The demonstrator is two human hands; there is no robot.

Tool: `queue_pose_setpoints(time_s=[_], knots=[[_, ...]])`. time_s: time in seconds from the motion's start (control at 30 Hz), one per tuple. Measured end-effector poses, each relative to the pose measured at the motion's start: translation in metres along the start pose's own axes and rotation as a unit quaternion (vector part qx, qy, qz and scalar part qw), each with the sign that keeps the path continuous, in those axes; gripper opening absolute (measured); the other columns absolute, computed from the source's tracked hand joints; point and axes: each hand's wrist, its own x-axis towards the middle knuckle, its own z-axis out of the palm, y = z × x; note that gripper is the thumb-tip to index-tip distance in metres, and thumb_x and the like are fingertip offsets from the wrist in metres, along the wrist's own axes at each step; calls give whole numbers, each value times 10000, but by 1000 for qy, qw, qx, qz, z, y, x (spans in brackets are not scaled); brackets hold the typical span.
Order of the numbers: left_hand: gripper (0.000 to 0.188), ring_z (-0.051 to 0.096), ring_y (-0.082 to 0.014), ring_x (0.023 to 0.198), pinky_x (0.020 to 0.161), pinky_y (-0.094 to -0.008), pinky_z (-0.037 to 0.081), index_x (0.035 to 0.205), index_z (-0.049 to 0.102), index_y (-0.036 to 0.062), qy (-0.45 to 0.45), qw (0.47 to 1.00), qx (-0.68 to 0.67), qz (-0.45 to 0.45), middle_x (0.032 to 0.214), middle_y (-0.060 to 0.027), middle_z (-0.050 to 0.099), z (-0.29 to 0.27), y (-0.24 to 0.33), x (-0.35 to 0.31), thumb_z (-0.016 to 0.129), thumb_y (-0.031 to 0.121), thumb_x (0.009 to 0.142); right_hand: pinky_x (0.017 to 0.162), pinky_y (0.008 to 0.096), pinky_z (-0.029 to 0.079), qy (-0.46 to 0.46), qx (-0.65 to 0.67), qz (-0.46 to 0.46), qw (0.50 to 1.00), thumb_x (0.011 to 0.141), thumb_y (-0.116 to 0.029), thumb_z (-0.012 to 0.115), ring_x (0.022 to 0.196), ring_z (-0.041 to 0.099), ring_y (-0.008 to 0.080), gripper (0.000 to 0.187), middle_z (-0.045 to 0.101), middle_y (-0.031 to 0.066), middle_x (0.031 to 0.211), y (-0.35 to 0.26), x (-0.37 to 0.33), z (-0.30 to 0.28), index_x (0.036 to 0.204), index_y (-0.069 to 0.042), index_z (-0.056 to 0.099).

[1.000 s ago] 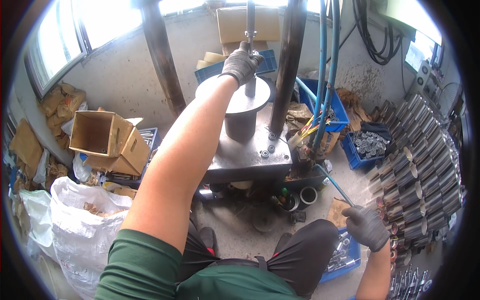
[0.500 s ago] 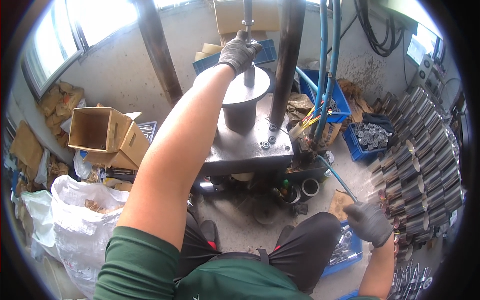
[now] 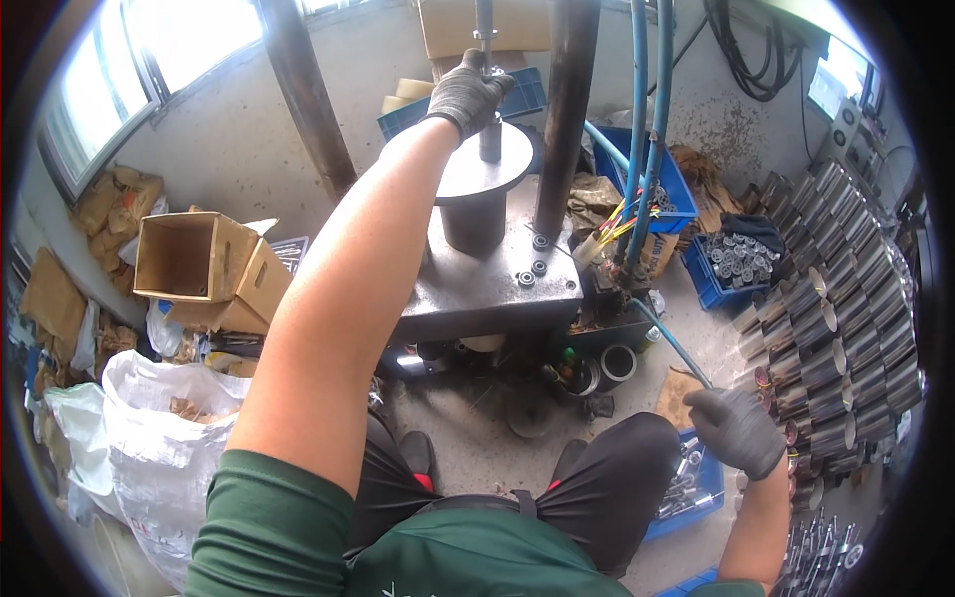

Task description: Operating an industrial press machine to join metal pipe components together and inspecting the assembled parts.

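Observation:
My left hand (image 3: 468, 97), in a grey work glove, reaches forward and closes around an upright metal rod (image 3: 484, 20) above a machine. Below it, a short metal cylinder (image 3: 489, 144) stands on a round metal plate (image 3: 477, 177). That plate rests on a dark round column (image 3: 473, 227) fixed to a heavy steel table (image 3: 477, 289). The glove hides where the rod meets the cylinder. My right hand (image 3: 736, 430), gloved too, is closed over the end of a thin blue lever (image 3: 671, 343) at my right knee.
Several bearing-like rings (image 3: 527, 278) lie on the steel table. Stacked metal tubes (image 3: 836, 338) line the right side. Blue bins (image 3: 718, 289) of metal parts stand near them. An open cardboard box (image 3: 184, 257) and a white woven sack (image 3: 164, 458) are at the left.
The view has shifted slightly, and the scene sits a little higher in the picture. Both hands keep their places on the rod and the lever.

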Motion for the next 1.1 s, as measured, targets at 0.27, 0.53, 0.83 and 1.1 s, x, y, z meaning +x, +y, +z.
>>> queue_pose_setpoints(time_s=[0.27,0.53,0.83,1.1], knots=[[564,752,-352,1053,959,-452,565,1356,523,40,6,1000,-5,14,1068,-206,768,2,-4,1,689,428,980,771,508,587,-20,-30,-10,999,893,-148,653,798,726,426,235,718,245,828,1,1,2,1079,-53,760],[548,755,-350,1042,941,-450,576,1367,519,72,12,1000,-7,22,1080,-200,766,5,-9,4,686,434,991,793,483,589,-66,-68,-21,995,881,-125,660,849,732,413,234,735,237,895,1,0,1,1076,-47,763],[504,736,-304,1072,946,-407,554,1290,573,83,18,1000,3,1,1105,-165,758,2,-4,1,725,446,974,777,500,583,33,3,-19,999,893,-125,659,825,724,428,215,725,243,868,2,-1,4,1065,-46,760],[482,735,-284,1063,936,-392,554,1265,579,83,12,1000,-3,-17,1116,-149,758,2,-4,-1,735,436,976,787,505,587,-50,-41,-25,998,900,-167,650,823,725,429,239,720,251,842,5,1,4,1068,-48,772]])
